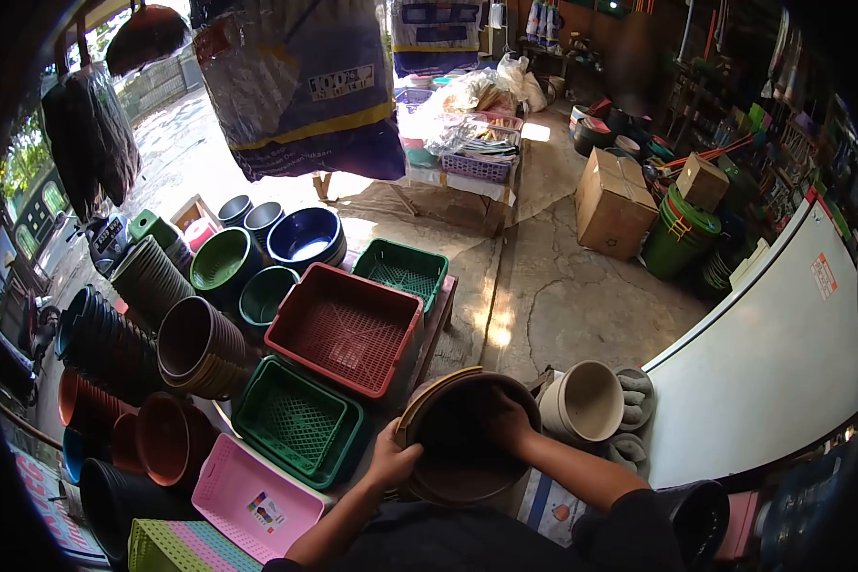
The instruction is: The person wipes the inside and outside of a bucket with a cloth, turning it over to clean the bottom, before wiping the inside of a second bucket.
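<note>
A stack of round plastic pots, dark brown inside with yellowish rims at its left edge, is tilted towards me close to my body. My left hand is closed round the left rim, thumb on the near side. My right hand reaches over the right rim into the dark mouth of the top pot, close to the inner wall; its fingers are lost in shadow. Just right of the stack stands a cream pot, several nested together.
Red basket, green baskets and a pink basket lie left of the stack. Further left are stacked pots. A white panel borders the right; a cardboard box sits beyond. Bags hang overhead.
</note>
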Tool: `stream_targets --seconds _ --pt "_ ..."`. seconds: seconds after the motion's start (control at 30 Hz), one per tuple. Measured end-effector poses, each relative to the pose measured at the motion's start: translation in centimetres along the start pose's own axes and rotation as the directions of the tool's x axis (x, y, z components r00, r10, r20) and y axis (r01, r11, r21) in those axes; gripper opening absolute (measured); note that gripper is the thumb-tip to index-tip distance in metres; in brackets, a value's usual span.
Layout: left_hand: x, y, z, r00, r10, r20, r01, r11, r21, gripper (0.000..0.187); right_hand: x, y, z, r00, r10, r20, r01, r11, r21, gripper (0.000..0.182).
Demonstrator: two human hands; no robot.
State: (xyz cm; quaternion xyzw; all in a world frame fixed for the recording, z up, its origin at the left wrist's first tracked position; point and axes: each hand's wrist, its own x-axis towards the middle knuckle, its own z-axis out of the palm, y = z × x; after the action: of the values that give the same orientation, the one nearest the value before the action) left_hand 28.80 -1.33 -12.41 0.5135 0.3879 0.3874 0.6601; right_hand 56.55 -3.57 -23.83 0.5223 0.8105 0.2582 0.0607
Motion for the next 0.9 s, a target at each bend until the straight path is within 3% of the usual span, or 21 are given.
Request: stream_targets --seconds 0.03,0.1,0.13,0.2,0.27,0.33,0.37,0.43,0.47,0.5,0.53,0.6,0.63,0.67,0.7,0.73,0.77,0.8,0.83,0.87,0.9 --pt "0.0 0.1 0.0 0.999 0.012 -0.041 -0.013 0.999 -0.036 0.034 -0.6 -0.4 0.4 1.000 -0.005 0.002 0.005 1.000 -0.001 0.049" --pt "0.1 0.0 -0.7 0.999 0.023 -0.038 -0.023 1.000 0.001 0.032 -1.0 -1.0 -2.3 0.847 0.036 0.530 -0.312 0.842 0.441 0.052" --pt "0.1 0.0 -0.8 0.999 0.035 -0.032 -0.034 0.999 0.042 0.030 -0.7 -1.4 -4.9 0.846 0.033 0.532 -0.309 0.843 0.439 0.052" --pt "0.0 0.0 -0.7 0.997 0.056 -0.046 -0.053 0.997 0.061 0.026 1.0 -2.5 -9.9 0.618 -0.162 0.769 -0.342 0.826 0.449 0.053" --pt "0.1 -0.2 -0.9 0.998 0.045 -0.042 -0.040 0.992 0.120 0.025 0.5 -6.5 -9.0 0.668 -0.071 0.741 -0.497 0.699 0.515 0.057" --pt "-0.2 -0.4 -0.6 0.998 0.054 -0.037 -0.049 0.992 0.117 0.023 0.1 -11.6 -9.0 0.795 0.229 0.561 -0.594 0.476 0.648 0.047" --pt "-0.4 -0.5 -0.5 0.998 0.063 -0.029 -0.060 0.991 0.117 0.022 1.0 -12.0 -9.3 0.795 0.224 0.563 -0.594 0.477 0.648 0.047" --pt "-0.5 0.0 0.1 0.997 0.060 -0.043 -0.055 0.992 0.109 0.022 3.2 -11.3 -10.7 0.714 -0.176 0.677 -0.626 0.272 0.731 0.046" --pt "-0.5 0.2 0.2 0.997 0.061 -0.053 -0.056 0.993 0.102 0.023 3.8 -10.3 -12.5 0.713 -0.174 0.679 -0.629 0.270 0.729 0.046" --pt "-0.5 -0.1 0.2 0.997 0.061 -0.049 -0.055 0.993 0.102 0.023 4.3 -9.1 -15.1 0.789 -0.009 0.615 -0.608 -0.155 0.778 0.041" --pt "-0.4 -0.7 0.1 0.996 0.068 -0.055 -0.063 0.994 0.088 0.025 4.6 -8.5 -16.5 0.789 0.182 0.586 -0.420 -0.536 0.732 0.036" --pt "-0.5 -1.7 0.0 0.995 0.076 -0.062 -0.071 0.995 0.076 0.029 5.0 -10.1 -10.5 0.594 0.473 0.651 -0.080 -0.770 0.632 0.030" --pt "-0.7 -2.1 0.0 0.998 0.029 -0.064 -0.025 0.998 0.065 0.033 5.5 -8.8 -10.6 0.522 0.515 0.680 0.123 -0.834 0.538 0.030" --pt "-0.7 -2.4 0.0 0.998 -0.017 -0.065 0.020 0.998 0.053 0.036 6.2 -6.4 -11.3 0.446 0.537 0.716 0.327 -0.843 0.428 0.029" --pt "-0.7 -2.4 0.1 0.998 -0.016 -0.066 0.019 0.998 0.052 0.036 6.2 -3.9 -13.3 0.509 0.451 0.733 0.435 -0.870 0.233 0.030" --pt "-0.7 -2.4 0.3 0.998 -0.024 -0.066 0.028 0.998 0.048 0.038 5.9 -4.3 -13.0 0.508 0.451 0.734 0.435 -0.870 0.234 0.030" --pt "-0.6 -2.5 0.5 0.997 -0.033 -0.063 0.036 0.998 0.045 0.041 5.3 -5.2 -12.5 0.489 0.748 0.449 0.128 -0.571 0.811 0.030" --pt "-0.5 -2.6 0.9 0.998 -0.032 -0.058 0.035 0.998 0.044 0.041 4.7 -6.3 -12.2 0.600 0.798 0.055 -0.171 0.061 0.983 0.030" --pt "-0.2 -2.7 1.4 0.998 0.028 -0.054 -0.032 0.996 -0.083 0.044 4.0 -7.8 -12.2 0.725 0.659 0.200 -0.207 -0.068 0.976 0.032" --pt "0.0 -2.9 1.7 0.995 0.086 -0.060 -0.097 0.973 -0.209 0.048 4.8 -7.1 -16.6 0.802 0.425 0.419 -0.149 -0.537 0.830 0.038" --pt "0.4 -3.6 1.0 0.994 0.087 -0.059 -0.098 0.973 -0.209 0.048 5.1 -8.0 -17.6 0.813 0.495 0.306 -0.106 -0.391 0.914 0.044"
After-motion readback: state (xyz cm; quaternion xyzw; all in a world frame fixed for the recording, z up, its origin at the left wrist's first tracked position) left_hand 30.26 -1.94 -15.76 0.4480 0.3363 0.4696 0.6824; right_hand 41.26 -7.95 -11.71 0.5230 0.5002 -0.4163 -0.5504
